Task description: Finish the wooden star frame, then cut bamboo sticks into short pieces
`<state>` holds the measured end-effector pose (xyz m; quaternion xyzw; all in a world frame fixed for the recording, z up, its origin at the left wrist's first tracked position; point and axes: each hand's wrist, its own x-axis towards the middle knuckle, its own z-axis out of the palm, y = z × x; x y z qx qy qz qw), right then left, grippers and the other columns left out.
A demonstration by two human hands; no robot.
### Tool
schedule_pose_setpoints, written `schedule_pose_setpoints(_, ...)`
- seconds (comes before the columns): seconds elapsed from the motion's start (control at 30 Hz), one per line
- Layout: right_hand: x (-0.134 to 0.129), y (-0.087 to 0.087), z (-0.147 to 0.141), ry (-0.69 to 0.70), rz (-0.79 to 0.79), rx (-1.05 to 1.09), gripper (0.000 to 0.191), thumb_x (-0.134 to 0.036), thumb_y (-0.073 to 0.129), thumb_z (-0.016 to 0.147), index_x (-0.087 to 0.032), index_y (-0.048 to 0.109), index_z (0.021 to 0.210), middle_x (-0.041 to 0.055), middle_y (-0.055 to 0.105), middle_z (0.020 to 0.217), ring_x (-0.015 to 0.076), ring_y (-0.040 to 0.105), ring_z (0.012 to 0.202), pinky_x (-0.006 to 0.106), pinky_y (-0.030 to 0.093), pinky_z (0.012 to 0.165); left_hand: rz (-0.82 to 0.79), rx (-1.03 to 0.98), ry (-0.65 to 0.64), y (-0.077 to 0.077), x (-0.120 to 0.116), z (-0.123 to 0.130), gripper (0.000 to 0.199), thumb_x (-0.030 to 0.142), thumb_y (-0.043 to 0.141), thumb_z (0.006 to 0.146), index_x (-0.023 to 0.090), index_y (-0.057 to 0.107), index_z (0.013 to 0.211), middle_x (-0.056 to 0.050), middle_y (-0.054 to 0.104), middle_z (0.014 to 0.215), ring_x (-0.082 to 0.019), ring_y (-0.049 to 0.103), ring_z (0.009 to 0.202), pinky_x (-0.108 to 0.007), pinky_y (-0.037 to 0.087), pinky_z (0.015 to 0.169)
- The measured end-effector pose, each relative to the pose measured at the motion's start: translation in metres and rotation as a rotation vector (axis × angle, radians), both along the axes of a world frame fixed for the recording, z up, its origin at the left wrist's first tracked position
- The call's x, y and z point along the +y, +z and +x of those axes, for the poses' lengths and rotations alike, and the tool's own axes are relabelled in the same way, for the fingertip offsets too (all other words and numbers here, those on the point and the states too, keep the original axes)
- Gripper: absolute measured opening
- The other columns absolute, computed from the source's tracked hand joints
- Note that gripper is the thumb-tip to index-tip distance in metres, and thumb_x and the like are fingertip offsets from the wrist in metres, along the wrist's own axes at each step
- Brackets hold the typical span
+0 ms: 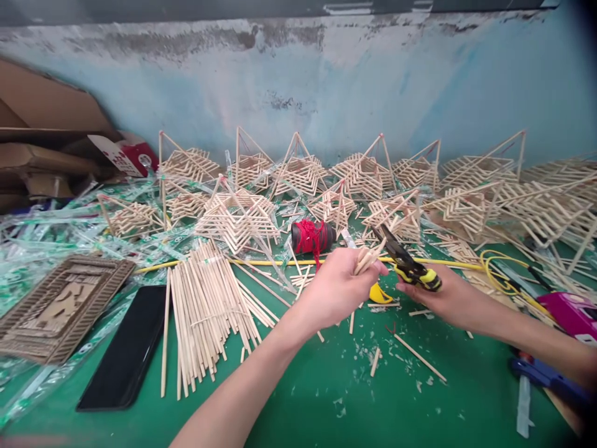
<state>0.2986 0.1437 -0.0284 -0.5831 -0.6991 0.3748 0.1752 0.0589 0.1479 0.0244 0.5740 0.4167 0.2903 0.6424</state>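
Note:
My left hand (342, 283) is closed round a small bunch of thin wooden sticks (366, 258), whose tips point up and right. In my right hand (436, 295) is a pair of pliers (410, 264) with black and yellow handles. Its jaws reach up and left, near the ends of the sticks; I cannot tell whether they touch. Just below and between the hands lies a yellow object (381, 294), partly hidden. A spool of red thread (310, 236) rests behind my left hand. Short cut sticks (375, 361) and white flakes are scattered on the green table (336, 398).
A pile of long sticks (205, 311) and a black phone (125, 348) lie to the left, beside a woven tray (112, 274). Several stick frames (237, 218) line the back by the wall. At right are a pink device (571, 314) and a blue glue gun (550, 376).

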Motion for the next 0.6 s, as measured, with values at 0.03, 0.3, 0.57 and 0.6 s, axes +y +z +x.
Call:
schedule_pose_setpoints(0.03,0.000,0.001,0.000,0.023,-0.024,-0.021,0.041,-0.057,0.059,0.085,-0.021,0.051,0.067,-0.0012,0.048,0.057,0.0140,0.038,0.055,0.028,0.033,0.050,0.015,0.019,0.004,-0.004,-0.001,0.000,0.018,0.026,0.048,0.088,0.015,0.062,0.084,0.008,0.032,0.050,-0.007,0.028,0.044,-0.021,0.021,0.042)
schedule_pose_setpoints(0.3,0.003,0.002,-0.001,0.093,-0.093,-0.143,0.043,-0.059,0.057,0.084,-0.022,0.047,0.065,-0.0020,0.044,0.057,0.0135,0.034,0.054,0.028,0.029,0.050,0.111,0.114,0.076,-0.024,-0.018,-0.002,0.020,0.031,0.047,0.089,0.017,0.060,0.084,0.005,0.041,0.058,-0.009,0.033,0.050,-0.024,0.022,0.046)
schedule_pose_setpoints(0.57,-0.002,-0.001,-0.001,0.101,-0.081,-0.199,0.050,-0.064,0.056,0.082,-0.022,0.044,0.058,-0.0037,0.038,0.050,0.0120,0.031,0.049,0.027,0.028,0.046,0.090,0.160,0.052,-0.029,-0.021,0.001,0.019,0.026,0.044,0.089,0.019,0.054,0.076,0.005,0.041,0.060,-0.009,0.033,0.052,-0.024,0.025,0.047)
schedule_pose_setpoints(0.6,-0.004,-0.001,0.000,0.095,-0.072,-0.202,0.049,-0.063,0.057,0.082,-0.022,0.045,0.058,-0.0032,0.040,0.050,0.0122,0.033,0.049,0.027,0.029,0.046,0.083,0.164,0.050,-0.029,-0.021,0.001,0.019,0.026,0.044,0.089,0.019,0.054,0.074,0.004,0.042,0.060,-0.009,0.033,0.052,-0.024,0.025,0.047)
